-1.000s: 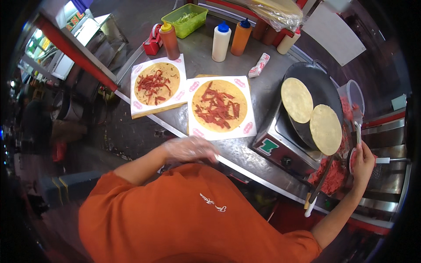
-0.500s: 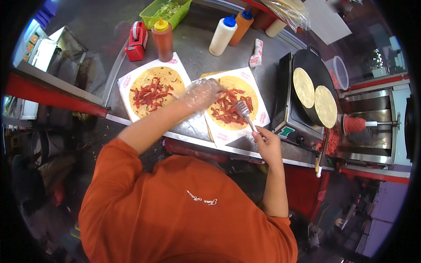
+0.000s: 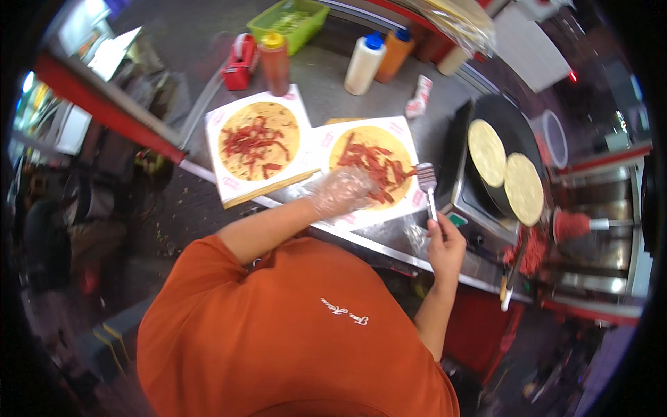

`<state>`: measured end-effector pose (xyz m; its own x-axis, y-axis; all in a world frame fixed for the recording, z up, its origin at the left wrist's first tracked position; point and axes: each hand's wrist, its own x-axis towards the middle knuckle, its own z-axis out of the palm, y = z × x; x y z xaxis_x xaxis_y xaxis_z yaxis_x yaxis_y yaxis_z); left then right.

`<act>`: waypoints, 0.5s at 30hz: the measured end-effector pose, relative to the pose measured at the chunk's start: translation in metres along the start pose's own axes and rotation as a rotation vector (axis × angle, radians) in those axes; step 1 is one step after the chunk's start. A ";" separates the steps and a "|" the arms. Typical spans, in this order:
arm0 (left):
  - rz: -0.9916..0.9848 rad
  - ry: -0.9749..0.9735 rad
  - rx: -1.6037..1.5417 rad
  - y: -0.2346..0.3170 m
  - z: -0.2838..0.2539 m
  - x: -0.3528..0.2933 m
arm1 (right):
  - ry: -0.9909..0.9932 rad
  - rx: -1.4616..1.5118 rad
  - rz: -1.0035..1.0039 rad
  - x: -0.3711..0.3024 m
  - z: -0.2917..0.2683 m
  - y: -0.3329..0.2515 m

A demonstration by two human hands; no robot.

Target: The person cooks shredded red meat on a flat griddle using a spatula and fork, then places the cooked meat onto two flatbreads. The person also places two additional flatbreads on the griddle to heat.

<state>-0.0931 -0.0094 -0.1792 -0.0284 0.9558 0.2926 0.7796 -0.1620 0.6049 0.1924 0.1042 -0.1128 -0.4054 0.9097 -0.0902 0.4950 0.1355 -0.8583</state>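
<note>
My left hand (image 3: 342, 193), in a clear plastic glove, is over the near-left part of the right flatbread (image 3: 342, 144), by its strips of red meat (image 3: 375, 164). Its fingers are blurred, so I cannot tell if they grip any meat. A metal fork (image 3: 426, 182) is held by its handle in my bare right hand (image 3: 445, 243), tines up at the flatbread's right edge, beside a meat strip. This flatbread lies on white printed paper (image 3: 393, 128). On another sheet to the left is a second flatbread (image 3: 236, 118) topped with meat strips (image 3: 251, 142).
Two pale flatbreads (image 3: 486, 149) overlap the rim of a black griddle (image 3: 511, 125) at right. A knife (image 3: 513, 272) lies beside shredded red meat (image 3: 531, 254). Behind stand squeeze bottles (image 3: 365, 66), a red tape dispenser (image 3: 240, 66) and a green basket (image 3: 306, 31).
My left hand has come down to the near side of the right flatbread. The fork has moved from the middle of the meat to the flatbread's right edge.
</note>
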 end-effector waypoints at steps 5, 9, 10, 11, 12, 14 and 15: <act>-0.163 0.330 -0.134 0.014 0.017 -0.007 | -0.154 0.010 -0.255 0.037 0.036 -0.060; -0.285 0.143 0.036 0.035 -0.017 -0.055 | -0.534 0.083 -0.302 0.049 0.132 -0.110; -0.330 0.047 -0.056 0.033 -0.031 -0.071 | -0.484 -0.194 -0.402 0.045 0.156 -0.115; -0.360 -0.038 -0.157 0.030 -0.047 -0.090 | -0.525 -0.288 -0.472 0.041 0.173 -0.117; -0.356 -0.086 -0.261 0.024 -0.062 -0.107 | -0.574 -0.402 -0.462 0.037 0.187 -0.116; -0.483 0.074 -0.056 0.014 -0.083 -0.137 | -0.557 -0.483 -0.474 0.028 0.203 -0.108; -0.550 0.137 0.047 0.005 -0.092 -0.146 | -0.486 -0.447 -0.503 0.023 0.205 -0.103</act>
<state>-0.1430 -0.1722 -0.1507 -0.5165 0.8554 0.0395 0.6541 0.3644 0.6629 -0.0257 0.0301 -0.1302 -0.8961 0.4415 -0.0453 0.3830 0.7177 -0.5815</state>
